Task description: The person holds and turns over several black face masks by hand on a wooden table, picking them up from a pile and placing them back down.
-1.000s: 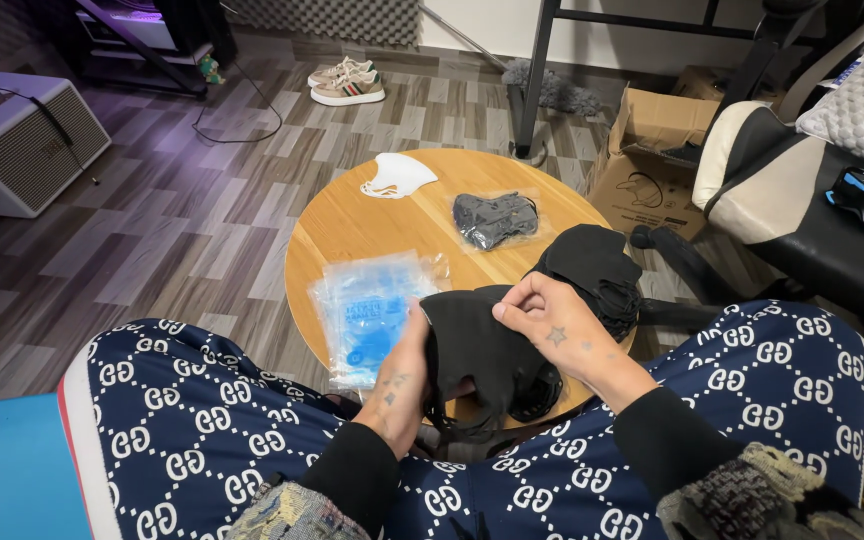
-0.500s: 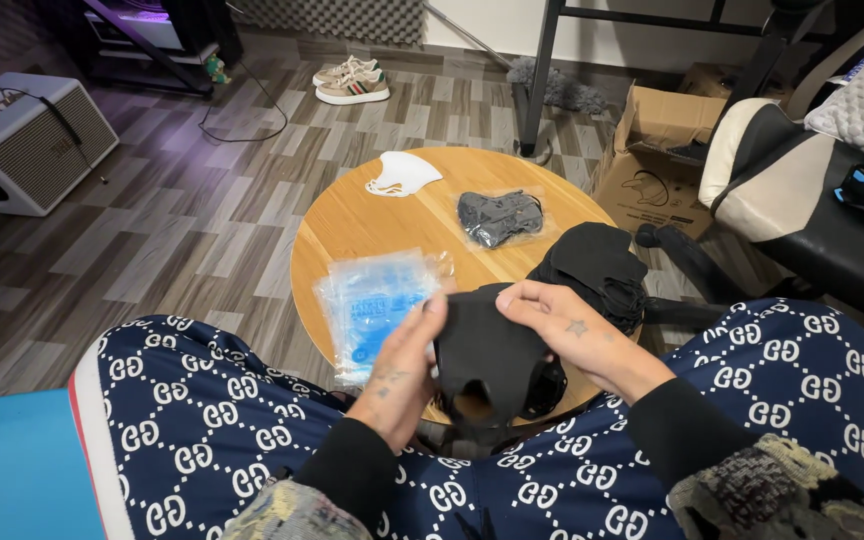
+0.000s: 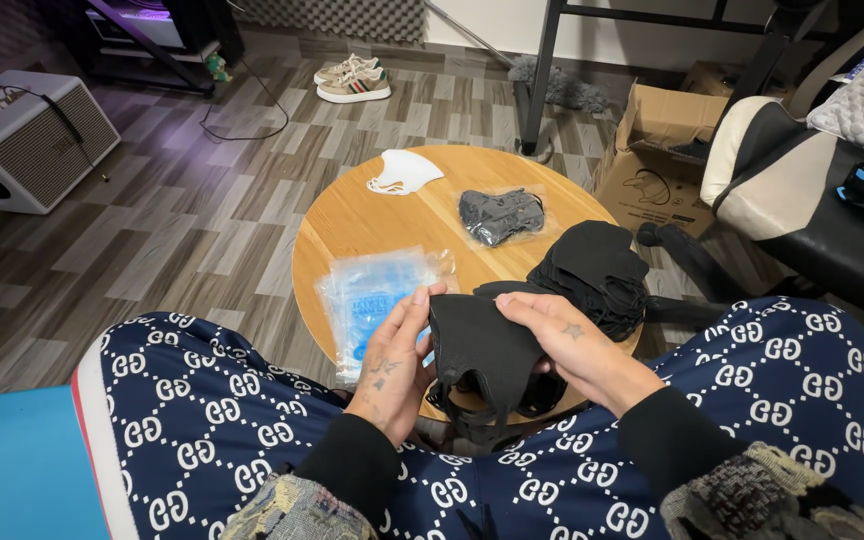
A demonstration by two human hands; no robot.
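One black face mask (image 3: pixel 482 350) being held over near edge of round tabletop (image 3: pixel 372 215), above lap. Left hand (image 3: pixel 392 365) supporting its left side, fingers (image 3: pixel 414 305) extended against fabric; right hand (image 3: pixel 564 345) lying over top, fingers curling onto fold. Ear loops dangling below, likely snagging if pulled. Clear plastic bags (image 3: pixel 377 300) lying just left; black mask pile (image 3: pixel 597 270) right; wrapped dark mask (image 3: pixel 500 215) and white mask (image 3: pixel 404 172) far. Loose hold risking slip to floor.
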